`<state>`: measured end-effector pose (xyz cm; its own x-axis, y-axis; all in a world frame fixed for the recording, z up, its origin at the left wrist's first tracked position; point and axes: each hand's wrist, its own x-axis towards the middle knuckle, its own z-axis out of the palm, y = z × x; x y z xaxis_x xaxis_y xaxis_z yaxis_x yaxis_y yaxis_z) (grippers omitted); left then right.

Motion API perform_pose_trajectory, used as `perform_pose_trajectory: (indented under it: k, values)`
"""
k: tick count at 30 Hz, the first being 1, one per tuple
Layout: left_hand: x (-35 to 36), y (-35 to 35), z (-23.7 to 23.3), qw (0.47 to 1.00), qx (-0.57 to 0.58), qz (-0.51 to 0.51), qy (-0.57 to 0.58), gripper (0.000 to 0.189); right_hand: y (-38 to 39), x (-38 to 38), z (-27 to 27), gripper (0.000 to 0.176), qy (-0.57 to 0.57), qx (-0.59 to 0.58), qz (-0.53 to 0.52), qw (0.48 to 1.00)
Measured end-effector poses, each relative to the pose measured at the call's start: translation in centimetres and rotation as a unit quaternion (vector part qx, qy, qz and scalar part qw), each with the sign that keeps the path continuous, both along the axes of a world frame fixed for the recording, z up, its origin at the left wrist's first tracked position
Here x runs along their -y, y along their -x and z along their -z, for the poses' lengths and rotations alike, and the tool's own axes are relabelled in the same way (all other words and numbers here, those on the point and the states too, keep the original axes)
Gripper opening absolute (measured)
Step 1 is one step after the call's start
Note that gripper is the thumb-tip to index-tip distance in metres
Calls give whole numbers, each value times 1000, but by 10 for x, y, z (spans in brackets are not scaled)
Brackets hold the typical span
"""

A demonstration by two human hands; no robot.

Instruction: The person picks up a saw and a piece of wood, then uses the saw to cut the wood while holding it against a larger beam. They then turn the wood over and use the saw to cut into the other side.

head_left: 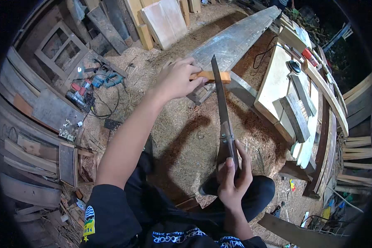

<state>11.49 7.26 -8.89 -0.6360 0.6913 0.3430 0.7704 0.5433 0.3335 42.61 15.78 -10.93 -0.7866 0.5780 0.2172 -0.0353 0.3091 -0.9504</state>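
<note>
Left hand pinches the wood block at 1 end, seemingly to steady it at the near end of the grey tabletop. Right hand wraps the handsaw handle, forefinger laid along it, likely for aim. Blade crosses block, contact unclear; left fingers sit beside it, probably for safety.

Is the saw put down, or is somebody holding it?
Held: the right hand grips one end of the saw, and the other end reaches past the wood.
</note>
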Motion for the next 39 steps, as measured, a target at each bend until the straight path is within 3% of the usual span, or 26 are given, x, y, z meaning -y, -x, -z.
perform_pose_trajectory:
  k: [3,5,8,14,16,17,19,20,23,24,28,31,33,37,39]
  values:
    - [3,-3,-1,1000,3,1,-14,39,-4,4,-2,43,11,-2,14,1000]
    - [1,-8,2,1000,-6,-4,-18,37,-2,-2,9,44,-53,-52,14,997]
    - [1,-5,0,1000,-16,3,-21,34,0,0,2,43,-58,-1,21,998]
    - [-2,-5,-4,1000,12,9,-4,28,31,-12,-25,42,6,0,25,1000]
    - [-6,-8,0,1000,5,-13,0,27,31,-14,-13,43,-132,-49,40,989]
    - [-7,-6,7,1000,-5,-22,-17,27,21,-9,-12,43,-134,-48,39,989]
    - [-8,-3,11,999,-16,-32,-36,27,-8,10,-7,44,35,22,49,998]
    - [-6,-2,12,999,-21,-15,-38,27,-10,13,-6,45,-13,0,57,998]
    - [-3,2,8,999,-12,19,-36,26,-11,4,-3,44,-4,20,35,999]
    - [-3,3,6,999,3,37,-32,26,10,0,-5,42,-62,-4,53,997]
    - [-4,0,4,1000,-8,18,-24,26,50,-13,-8,42,-67,8,42,997]
    - [-4,-5,2,999,-34,-11,-38,25,25,1,1,44,-50,-7,39,998]
    - [-5,-5,-6,999,41,-15,15,26,-7,12,1,46,38,26,33,998]
    - [-2,2,0,998,26,43,-24,27,24,8,-39,44,-14,21,23,999]
    - [-3,3,-2,999,16,33,-23,28,39,-1,-20,44,-38,34,26,998]
